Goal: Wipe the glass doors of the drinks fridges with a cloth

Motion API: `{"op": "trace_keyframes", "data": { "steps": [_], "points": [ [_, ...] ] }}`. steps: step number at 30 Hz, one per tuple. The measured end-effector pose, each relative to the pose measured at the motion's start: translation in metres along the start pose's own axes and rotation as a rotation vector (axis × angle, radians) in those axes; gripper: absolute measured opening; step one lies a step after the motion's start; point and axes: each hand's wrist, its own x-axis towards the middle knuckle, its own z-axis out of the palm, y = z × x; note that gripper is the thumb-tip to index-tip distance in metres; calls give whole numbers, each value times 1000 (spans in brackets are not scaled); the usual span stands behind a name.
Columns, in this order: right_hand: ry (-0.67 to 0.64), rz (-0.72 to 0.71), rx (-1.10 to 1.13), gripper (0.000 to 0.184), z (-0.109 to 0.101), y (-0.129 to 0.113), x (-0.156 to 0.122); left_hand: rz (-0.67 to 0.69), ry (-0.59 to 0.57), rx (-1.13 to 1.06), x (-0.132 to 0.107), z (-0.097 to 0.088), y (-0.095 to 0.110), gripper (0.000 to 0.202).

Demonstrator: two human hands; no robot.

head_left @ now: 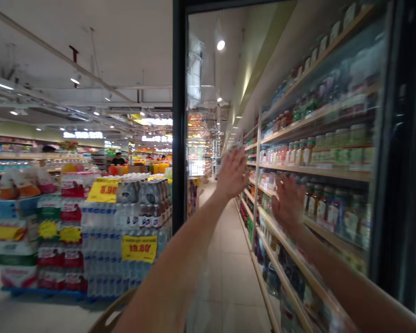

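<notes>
My left hand (233, 172) is raised in front of a glass door panel (208, 259) with a black frame (179, 115). Its fingers are stretched out with the back of the hand towards me. A pale blurred patch shows at the fingertips; I cannot tell what it is, nor whether the palm touches the glass. To the right and a little lower, my right hand (287, 202) is up too, dim and blurred, with fingers apart and nothing visible in them. Behind it are shelves (312, 171) lined with drink bottles (343, 143).
At left stand stacked packs of bottled water (100, 249) and drink cartons (15, 252), with yellow price signs (139, 248). A brown curved rim (107, 319) shows at the bottom. A tiled aisle (225, 231) runs ahead beside the shelves. A person (119, 159) is far back.
</notes>
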Motion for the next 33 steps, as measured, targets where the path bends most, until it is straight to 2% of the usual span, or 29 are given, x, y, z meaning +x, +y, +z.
{"op": "trace_keyframes", "data": {
  "steps": [2,3,4,7,9,10,13,14,15,16,19,20,21,25,26,27,29,31,33],
  "points": [
    [15,-1,23,51,-1,-1,-1,82,-108,6,-3,-1,7,44],
    [30,14,41,50,-2,-2,-1,67,-136,24,-4,-4,2,45],
    [50,41,70,50,-1,-3,-1,8,-148,56,-4,-10,-9,46],
    [52,143,178,52,-2,-8,-1,-315,-104,258,-4,-31,-38,52],
    [37,174,222,53,-2,-7,-1,-355,-124,370,-6,-37,-36,52],
    [35,181,242,54,-1,-5,-1,-291,-161,394,-10,-36,-28,51],
    [12,181,305,59,3,4,-3,87,-324,376,-22,-29,-1,52],
    [7,177,314,62,5,6,-4,185,-360,365,-26,-28,1,53],
    [-1,170,316,63,7,7,-5,214,-366,358,-27,-27,-2,52],
    [5,164,310,63,9,7,-5,169,-340,356,-27,-28,-9,50],
    [63,157,273,58,9,1,-4,-223,-148,364,-22,-26,-28,48],
    [59,160,260,56,7,-2,-3,-293,-108,347,-21,-23,-29,49],
    [55,164,239,55,6,-4,-2,-287,-103,312,-20,-18,-25,49],
    [22,82,99,51,4,-3,0,134,-243,67,-22,-2,-4,43],
    [18,51,61,50,5,-1,-1,172,-236,29,-21,0,-6,43],
    [10,29,33,50,6,1,-1,162,-207,4,-19,0,-10,43],
    [-2,14,8,50,8,5,-2,-29,-57,-1,-11,2,-23,50],
    [-23,18,12,52,10,7,-3,-173,53,9,-5,6,-26,55],
    [-24,24,26,54,10,8,-3,-116,31,-3,-3,11,-14,55]
  ]
}}
